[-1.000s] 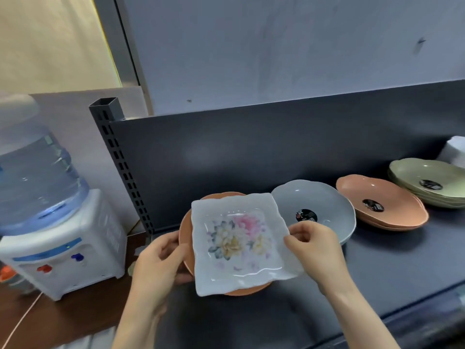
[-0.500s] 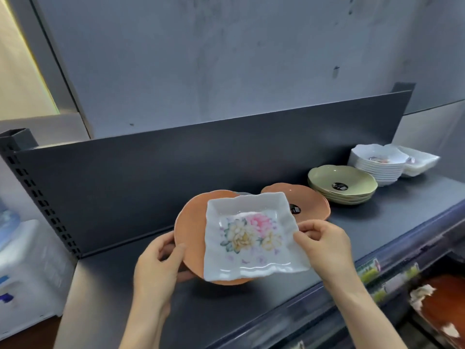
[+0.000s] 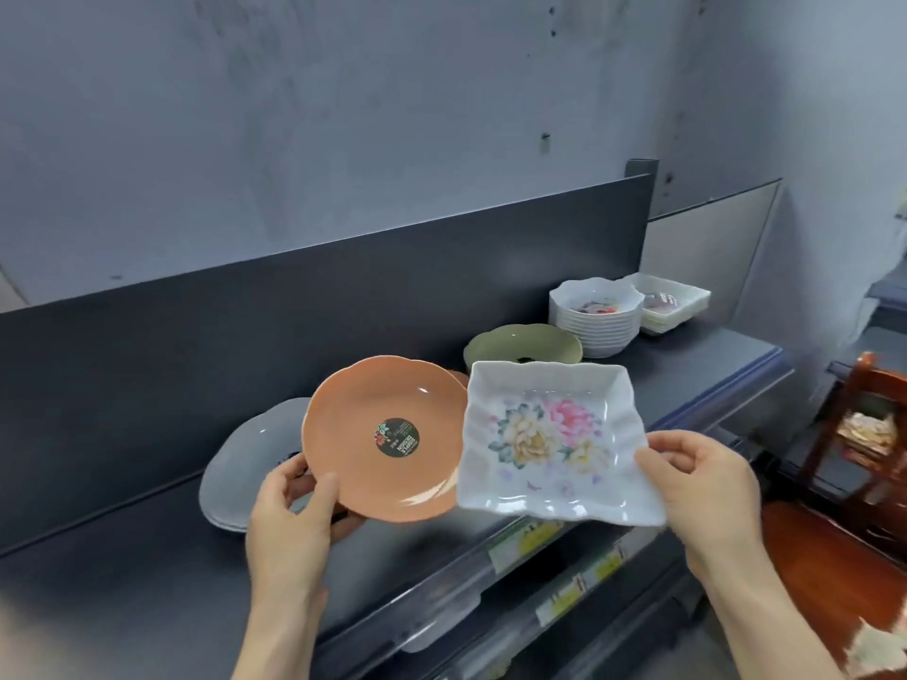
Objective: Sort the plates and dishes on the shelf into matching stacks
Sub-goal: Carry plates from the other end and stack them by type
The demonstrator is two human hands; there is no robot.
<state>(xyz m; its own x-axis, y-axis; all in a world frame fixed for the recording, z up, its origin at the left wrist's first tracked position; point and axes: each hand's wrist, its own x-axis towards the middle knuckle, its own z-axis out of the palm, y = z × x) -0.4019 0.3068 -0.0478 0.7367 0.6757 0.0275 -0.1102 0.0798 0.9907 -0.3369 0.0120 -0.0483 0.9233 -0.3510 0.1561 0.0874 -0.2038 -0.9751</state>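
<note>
My left hand (image 3: 294, 507) grips the near rim of an orange scalloped plate (image 3: 363, 463) with a round black sticker, held above the dark shelf (image 3: 147, 581). My right hand (image 3: 697, 483) pinches the right corner of a white square dish (image 3: 549, 444) with a flower print, held beside the orange plate and overlapping its right edge. A grey plate (image 3: 240, 463) lies on the shelf behind my left hand. Further back sit a green plate stack (image 3: 520, 343), a tall stack of white scalloped bowls (image 3: 594, 316) and a stack of white square dishes (image 3: 672, 301).
A dark back panel (image 3: 343, 296) runs along the shelf's rear. Price labels (image 3: 520, 537) line the lower shelf edges in front. A red wooden chair (image 3: 864, 434) and red-brown table (image 3: 834, 557) stand at the right.
The view has swung to the right along the shelf. The white square dish has come off the orange plate and moved right in my right hand; the orange plate's sticker now shows.
</note>
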